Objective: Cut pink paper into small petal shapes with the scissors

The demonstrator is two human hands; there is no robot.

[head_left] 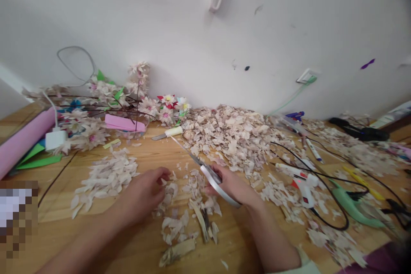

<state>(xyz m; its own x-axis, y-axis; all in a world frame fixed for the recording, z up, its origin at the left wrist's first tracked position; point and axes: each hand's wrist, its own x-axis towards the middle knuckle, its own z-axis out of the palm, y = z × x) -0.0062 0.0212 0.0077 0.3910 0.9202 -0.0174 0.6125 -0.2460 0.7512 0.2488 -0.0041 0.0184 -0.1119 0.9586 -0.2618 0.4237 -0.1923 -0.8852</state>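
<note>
My right hand (pixel 224 182) is closed around a pair of scissors (pixel 210 175) with a pale silver handle. Their blades point up and left over the wooden table. My left hand (pixel 149 190) has its fingers curled inward beside a loose heap of pale petal-like pieces (pixel 170 195); whatever is between its fingertips is hidden. Below and between the hands lie more pale scraps (pixel 175 227) and a few dry, husk-like strips (pixel 199 220). A separate pile of smoother pale petals (pixel 109 175) lies left of my left hand.
A large heap of pale flakes (pixel 237 132) lies against the wall, with a pale-handled knife (pixel 168 132) at its left. Handmade flowers (pixel 112 90) and a pink roll (pixel 28 141) are left. A white glue gun (pixel 305 190) and its black cord (pixel 343 218) are right.
</note>
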